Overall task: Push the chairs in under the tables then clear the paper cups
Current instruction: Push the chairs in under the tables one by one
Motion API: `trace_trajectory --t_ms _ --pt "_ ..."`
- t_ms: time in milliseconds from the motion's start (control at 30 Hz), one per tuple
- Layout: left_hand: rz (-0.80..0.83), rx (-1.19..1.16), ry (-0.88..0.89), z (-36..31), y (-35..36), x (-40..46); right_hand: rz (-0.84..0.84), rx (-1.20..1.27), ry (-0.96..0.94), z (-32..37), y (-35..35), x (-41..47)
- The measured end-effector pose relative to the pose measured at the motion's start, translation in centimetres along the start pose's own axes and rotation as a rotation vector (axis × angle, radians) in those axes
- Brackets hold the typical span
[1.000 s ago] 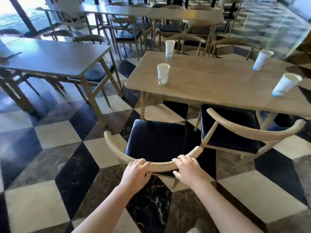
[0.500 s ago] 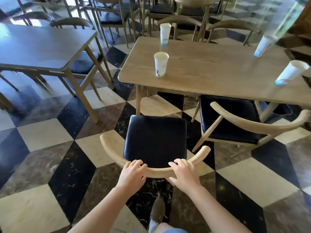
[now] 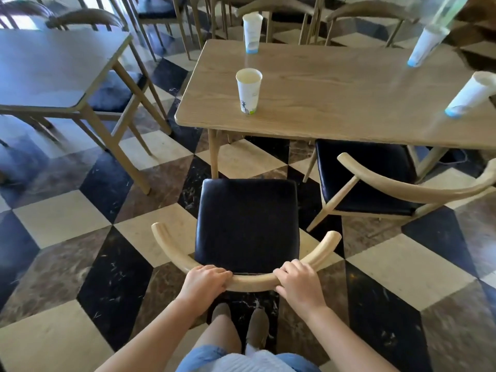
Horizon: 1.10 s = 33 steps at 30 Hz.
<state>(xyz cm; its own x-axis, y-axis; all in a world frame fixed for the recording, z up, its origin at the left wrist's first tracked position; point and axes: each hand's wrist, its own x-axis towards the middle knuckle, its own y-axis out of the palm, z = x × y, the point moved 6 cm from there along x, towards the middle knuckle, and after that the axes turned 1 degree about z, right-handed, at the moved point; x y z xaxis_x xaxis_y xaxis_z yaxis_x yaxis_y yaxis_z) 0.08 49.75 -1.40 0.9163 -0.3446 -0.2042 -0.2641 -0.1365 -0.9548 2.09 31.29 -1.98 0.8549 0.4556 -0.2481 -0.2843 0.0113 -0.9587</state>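
1. Pale curved wood is filling both hands: the left hand [image 3: 203,282] and the right hand [image 3: 300,284] are each clamping the bowed backrest of the near wooden chair with the black padded seat [image 3: 247,224], fingers curling over the top of the rail, the hands set a little apart on either side of its middle.
2. That near chair is standing on the checkered marble floor [image 3: 61,218], squarely facing the light oak rectangular table [image 3: 335,89]; its seat's front edge is lying just short of the table's near edge, not under it.
3. A second wooden chair with a black seat [image 3: 367,178] is standing to the right, turned at an angle, with the front of its seat tucked partly beneath the table.
4. Four paper cups are sitting on the tabletop: a white paper cup with a small printed motif [image 3: 248,90] is standing upright near the left end; a taller white cup with a blue base [image 3: 252,33] is standing at the far left edge; two more white cups with blue bases, the far right cup [image 3: 426,45] and the near right cup [image 3: 468,96], are appearing slanted by the wide lens.
5. A grey-topped neighbouring table [image 3: 53,68] is standing off to the left, with other chairs crowding behind.
6. The person's two shoes [image 3: 241,320] are showing directly behind the gripped backrest.
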Motion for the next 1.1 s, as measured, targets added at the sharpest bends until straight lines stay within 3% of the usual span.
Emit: trace_trajectory --t_ms 500,1100 --pt "0.196 0.087 0.005 3.9 -0.6 7.2 -0.081 -0.027 0.049 -1.5 -2.6 5.8" --pt "0.079 -0.086 0.061 5.9 -4.6 17.8 0.046 -0.092 0.097 -6.8 -5.5 15.1"
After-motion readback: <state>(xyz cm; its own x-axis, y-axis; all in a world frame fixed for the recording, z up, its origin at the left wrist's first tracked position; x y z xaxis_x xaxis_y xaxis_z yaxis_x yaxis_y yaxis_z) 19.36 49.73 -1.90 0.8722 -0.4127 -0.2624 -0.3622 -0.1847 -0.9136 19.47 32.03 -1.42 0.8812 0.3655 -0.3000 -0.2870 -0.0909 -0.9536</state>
